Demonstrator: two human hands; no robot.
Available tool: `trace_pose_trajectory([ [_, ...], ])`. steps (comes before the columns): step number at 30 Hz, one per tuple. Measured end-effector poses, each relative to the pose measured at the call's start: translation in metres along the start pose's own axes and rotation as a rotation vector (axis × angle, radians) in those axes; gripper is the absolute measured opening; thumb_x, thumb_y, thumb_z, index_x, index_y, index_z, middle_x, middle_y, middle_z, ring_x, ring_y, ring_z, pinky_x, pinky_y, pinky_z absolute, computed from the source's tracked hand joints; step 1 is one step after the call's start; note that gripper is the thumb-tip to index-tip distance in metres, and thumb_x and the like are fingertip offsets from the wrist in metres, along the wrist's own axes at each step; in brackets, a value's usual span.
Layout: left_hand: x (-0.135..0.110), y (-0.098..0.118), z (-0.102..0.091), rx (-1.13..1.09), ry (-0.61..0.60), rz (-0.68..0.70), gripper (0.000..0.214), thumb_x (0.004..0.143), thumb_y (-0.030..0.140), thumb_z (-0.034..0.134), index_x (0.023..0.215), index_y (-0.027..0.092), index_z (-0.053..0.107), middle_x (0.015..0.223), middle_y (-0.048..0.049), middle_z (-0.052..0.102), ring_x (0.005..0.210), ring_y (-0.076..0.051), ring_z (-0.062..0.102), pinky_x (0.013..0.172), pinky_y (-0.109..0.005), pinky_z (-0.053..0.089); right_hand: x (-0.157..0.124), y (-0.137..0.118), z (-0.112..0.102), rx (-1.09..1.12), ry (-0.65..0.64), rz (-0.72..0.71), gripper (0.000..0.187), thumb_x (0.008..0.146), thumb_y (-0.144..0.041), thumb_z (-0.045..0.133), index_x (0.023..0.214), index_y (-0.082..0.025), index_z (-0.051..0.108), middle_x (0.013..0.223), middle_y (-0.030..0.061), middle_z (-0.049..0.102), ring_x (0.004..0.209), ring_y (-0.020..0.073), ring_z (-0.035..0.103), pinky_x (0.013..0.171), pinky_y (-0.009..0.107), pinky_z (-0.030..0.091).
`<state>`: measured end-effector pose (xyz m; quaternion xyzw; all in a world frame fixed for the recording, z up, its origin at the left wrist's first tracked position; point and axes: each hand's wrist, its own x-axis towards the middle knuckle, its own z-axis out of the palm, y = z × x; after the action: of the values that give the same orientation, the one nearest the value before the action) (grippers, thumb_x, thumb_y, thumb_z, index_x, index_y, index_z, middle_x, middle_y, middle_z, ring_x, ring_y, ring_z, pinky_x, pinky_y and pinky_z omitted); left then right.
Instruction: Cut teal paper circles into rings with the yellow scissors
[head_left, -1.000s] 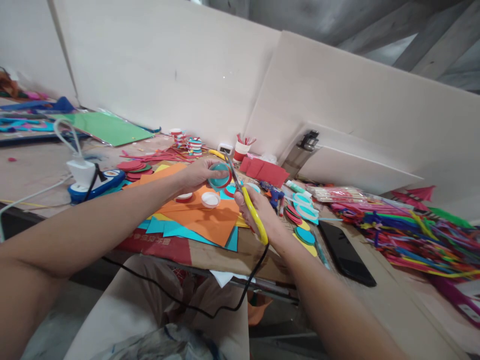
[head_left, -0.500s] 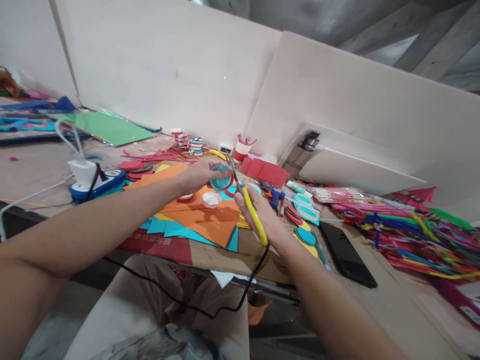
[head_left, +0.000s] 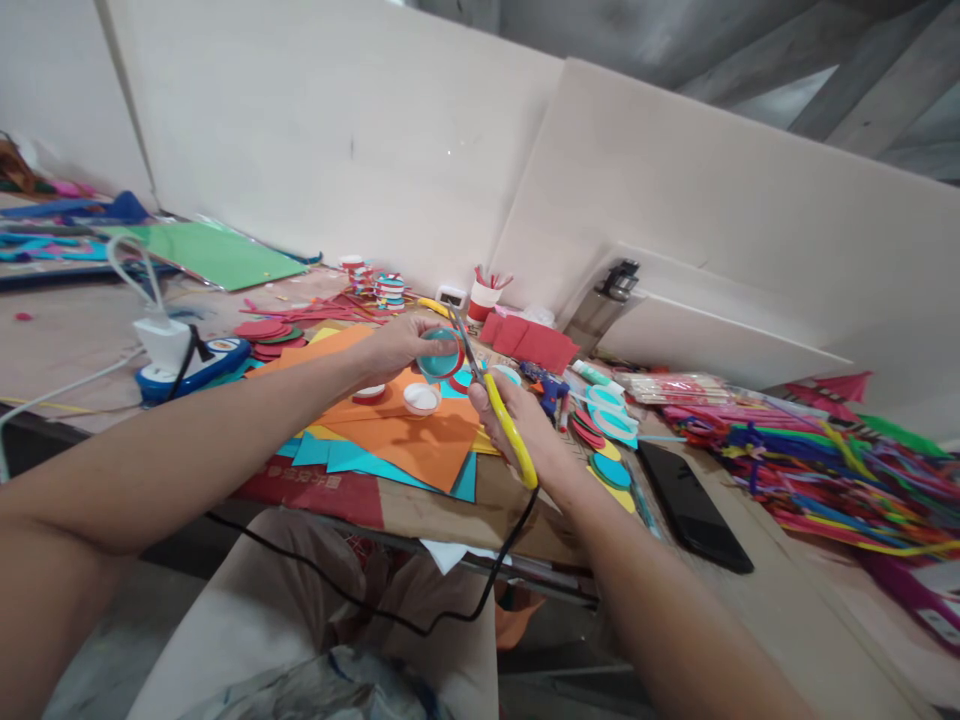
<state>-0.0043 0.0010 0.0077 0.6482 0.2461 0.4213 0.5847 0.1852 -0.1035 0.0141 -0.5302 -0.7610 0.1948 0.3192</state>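
Observation:
My left hand pinches a small round teal piece with a red rim, like a shallow cup, above the orange sheets. In my right hand is a pair of scissors with yellow handles. Their metal blades point up and away, close against the right edge of the red rim. Whether the blades are cutting into it, I cannot tell. Just below lie a shallow white cup and another one with a red band.
Several paper discs, a blue glue gun and a black phone lie to the right, before bundled pipe cleaners. A blue power strip sits left. A black cable hangs across the front edge.
The teal piece and my left hand have shifted very slightly left. The scissors stay almost in the same place beside the rim.

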Motion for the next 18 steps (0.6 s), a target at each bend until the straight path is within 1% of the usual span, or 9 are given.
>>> trace_pose_trajectory([
  [2,0.0,0.0,0.001,-0.021,0.035,-0.01,0.032,0.066,0.039,0.082,0.069,0.013,0.064,0.058,0.0015,0.056,0.048,-0.006,0.044,0.045,-0.019,0.03,0.0,-0.001,0.001,0.006,0.015,0.005,0.042,0.092,-0.062,0.043,0.078,-0.023,0.044,0.069,-0.0026,0.046,0.062,0.0126,0.043,0.057,0.025,0.033],
  [5,0.0,-0.002,0.004,-0.126,0.072,-0.016,0.031,0.066,0.036,0.084,0.074,0.012,0.066,0.063,0.0,0.061,0.052,-0.007,0.051,0.049,-0.02,0.038,0.0,0.001,0.003,0.013,0.051,0.003,0.043,0.092,-0.063,0.043,0.076,-0.022,0.043,0.068,-0.0031,0.045,0.061,0.0121,0.042,0.056,0.026,0.032],
  [8,0.0,-0.005,0.009,-0.302,0.091,-0.023,0.029,0.066,0.032,0.084,0.082,0.013,0.07,0.072,-0.0012,0.066,0.06,-0.009,0.059,0.058,-0.021,0.047,0.002,0.005,0.005,0.042,0.079,0.012,0.043,0.09,-0.064,0.045,0.077,-0.023,0.043,0.066,-0.0037,0.044,0.059,0.0118,0.04,0.054,0.025,0.031],
  [10,0.0,-0.007,0.012,-0.406,0.101,-0.043,0.027,0.068,0.029,0.083,0.087,0.013,0.071,0.08,-0.0027,0.07,0.068,-0.011,0.064,0.067,-0.024,0.053,0.003,0.008,0.006,0.07,0.086,0.024,0.043,0.089,-0.066,0.047,0.079,-0.024,0.043,0.065,-0.0044,0.043,0.057,0.0117,0.04,0.052,0.024,0.031],
  [12,-0.001,-0.007,0.016,-0.479,0.103,-0.077,0.027,0.071,0.028,0.081,0.092,0.014,0.072,0.086,-0.0038,0.072,0.075,-0.014,0.067,0.074,-0.029,0.056,0.004,0.01,0.006,0.094,0.089,0.037,0.044,0.088,-0.067,0.048,0.081,-0.024,0.043,0.063,-0.005,0.043,0.055,0.0116,0.04,0.05,0.024,0.031],
  [13,-0.001,-0.007,0.018,-0.501,0.102,-0.092,0.026,0.071,0.027,0.08,0.093,0.014,0.071,0.086,-0.0039,0.072,0.076,-0.015,0.067,0.075,-0.03,0.056,0.004,0.01,0.006,0.101,0.094,0.044,0.044,0.087,-0.067,0.049,0.082,-0.024,0.043,0.063,-0.0052,0.043,0.054,0.0115,0.04,0.049,0.024,0.031],
  [15,-0.002,-0.006,0.021,-0.519,0.108,-0.1,0.025,0.07,0.022,0.08,0.092,0.014,0.07,0.083,-0.003,0.071,0.072,-0.013,0.066,0.072,-0.028,0.056,0.003,0.011,0.006,0.111,0.097,0.049,0.044,0.087,-0.067,0.049,0.082,-0.024,0.043,0.062,-0.0052,0.043,0.053,0.0114,0.04,0.048,0.024,0.032],
  [18,-0.002,-0.005,0.02,-0.492,0.146,-0.064,0.026,0.066,0.015,0.081,0.088,0.012,0.067,0.077,-0.0006,0.069,0.063,-0.009,0.062,0.061,-0.021,0.052,0.003,0.01,0.007,0.125,0.073,0.046,0.041,0.088,-0.065,0.05,0.082,-0.024,0.043,0.062,-0.0052,0.043,0.052,0.0114,0.041,0.048,0.024,0.034],
])
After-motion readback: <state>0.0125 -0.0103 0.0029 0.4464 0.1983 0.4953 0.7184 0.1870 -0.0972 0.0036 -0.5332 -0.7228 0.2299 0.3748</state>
